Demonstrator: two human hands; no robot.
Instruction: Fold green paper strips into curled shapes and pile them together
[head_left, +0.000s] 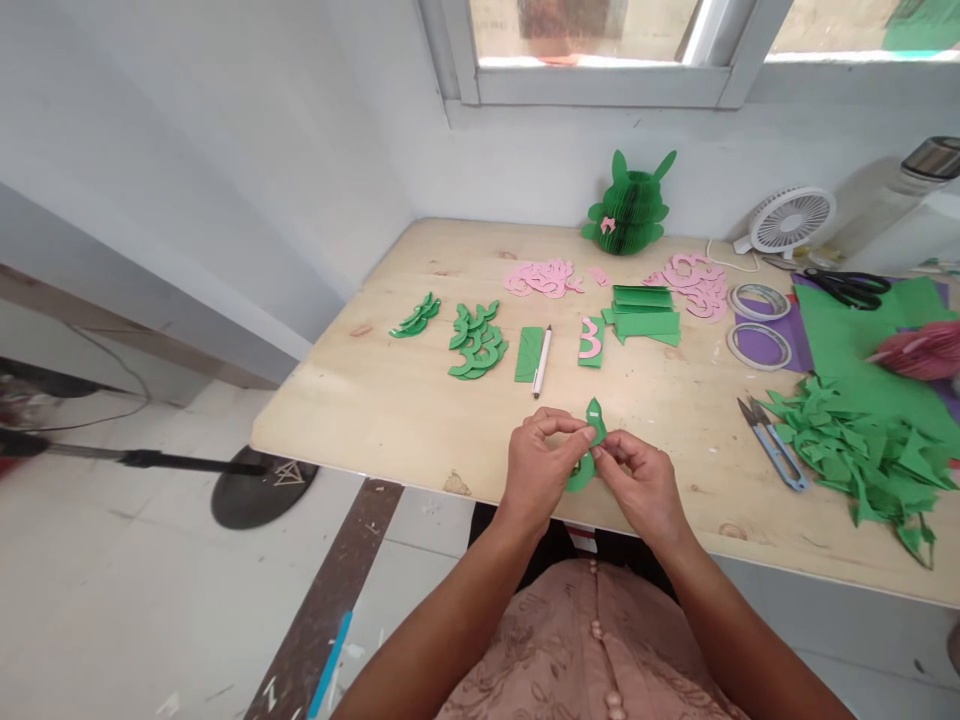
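Observation:
Between my two hands, near the table's front edge, is a curved green paper cutout (580, 476) with a pointed tip and a small white strip on its upper end. The fingers of my left hand (541, 455) pinch it from the left. From the right, my right hand (637, 480) pinches its edge with thumb and finger. Beyond them lie a white pen (542, 362), a green paper rectangle (528, 354) and another green rectangle (586, 360) with a pink curved piece on it. Part of the held cutout is hidden by my fingers.
Green cutouts (478, 342) and pink cutouts (541, 279) lie in piles. At the back stands a green honeycomb paper figure (632, 218). To the right are tape rolls (759, 346), blue thread snips (775, 447), green scraps (862, 455), black scissors (847, 287) and a small fan (791, 220).

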